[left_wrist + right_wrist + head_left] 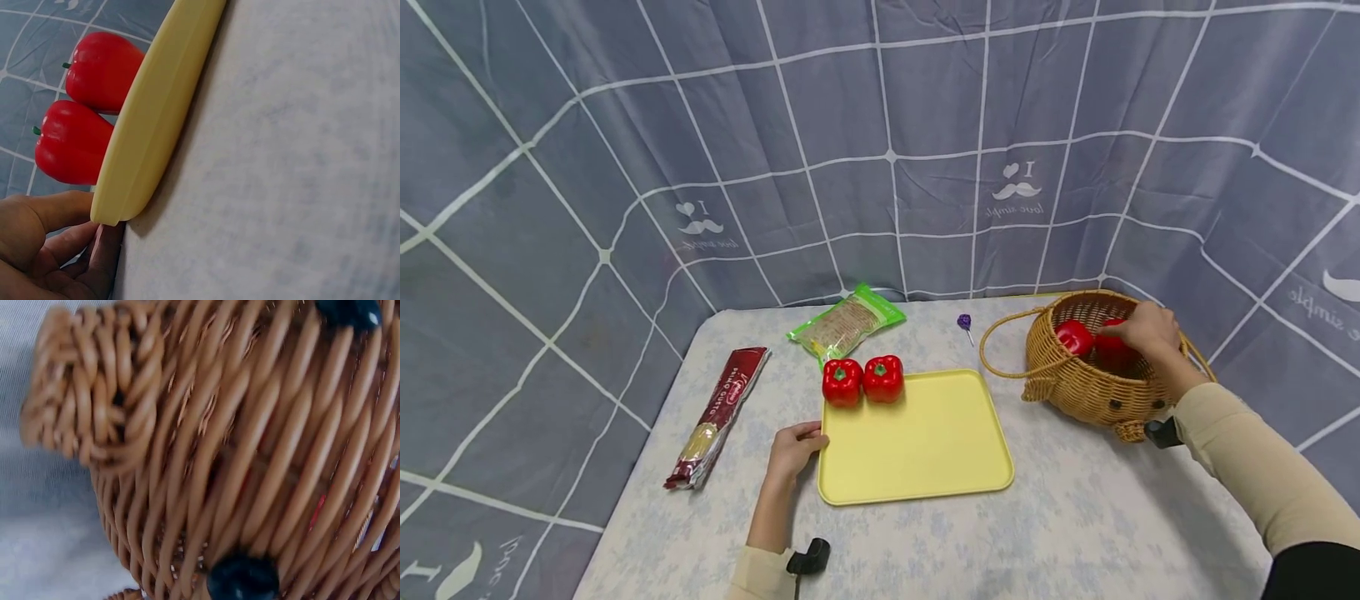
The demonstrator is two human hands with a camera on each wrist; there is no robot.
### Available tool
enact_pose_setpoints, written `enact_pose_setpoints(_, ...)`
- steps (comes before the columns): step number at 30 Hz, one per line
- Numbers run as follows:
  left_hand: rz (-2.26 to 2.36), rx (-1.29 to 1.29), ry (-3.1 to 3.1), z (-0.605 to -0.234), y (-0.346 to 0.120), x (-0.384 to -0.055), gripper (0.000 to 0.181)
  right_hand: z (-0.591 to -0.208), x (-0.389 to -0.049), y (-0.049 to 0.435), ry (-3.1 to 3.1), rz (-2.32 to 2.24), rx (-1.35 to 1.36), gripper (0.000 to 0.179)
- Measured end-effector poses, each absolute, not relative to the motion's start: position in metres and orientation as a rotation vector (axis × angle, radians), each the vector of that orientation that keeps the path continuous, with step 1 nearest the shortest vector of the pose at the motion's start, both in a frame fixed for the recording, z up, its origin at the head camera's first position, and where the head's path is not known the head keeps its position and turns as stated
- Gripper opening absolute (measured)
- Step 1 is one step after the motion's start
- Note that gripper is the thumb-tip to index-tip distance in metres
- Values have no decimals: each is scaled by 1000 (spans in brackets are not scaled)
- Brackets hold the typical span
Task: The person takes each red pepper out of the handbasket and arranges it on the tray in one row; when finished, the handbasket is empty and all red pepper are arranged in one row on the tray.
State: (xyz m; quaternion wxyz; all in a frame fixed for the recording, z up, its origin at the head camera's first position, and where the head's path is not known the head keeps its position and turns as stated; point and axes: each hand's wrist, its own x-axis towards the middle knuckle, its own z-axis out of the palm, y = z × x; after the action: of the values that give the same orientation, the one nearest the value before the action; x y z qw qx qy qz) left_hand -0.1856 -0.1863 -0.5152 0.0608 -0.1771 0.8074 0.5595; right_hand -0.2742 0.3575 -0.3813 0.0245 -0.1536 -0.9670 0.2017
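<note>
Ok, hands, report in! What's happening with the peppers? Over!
Left hand holding edge of yellow tray. Right hand in wicker basket, at red item, grip unclear. Two red peppers on tray. No blockage seen.

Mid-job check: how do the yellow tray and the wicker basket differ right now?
The yellow tray is flat, shallow and smooth; the wicker basket is deep, rounded and woven.
The tray has no handle, while the basket has a looped one.
The left hand holds the tray's left edge; the right hand reaches inside the basket.
Both contain red items: two bell peppers on the tray, partly hidden ones in the basket.
</note>
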Motion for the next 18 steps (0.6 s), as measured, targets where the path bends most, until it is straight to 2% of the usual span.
enact_pose_setpoints(18,1701,-507,2445,-520,-189,-188,35,-388,-278,376,-3108,614,-446,53)
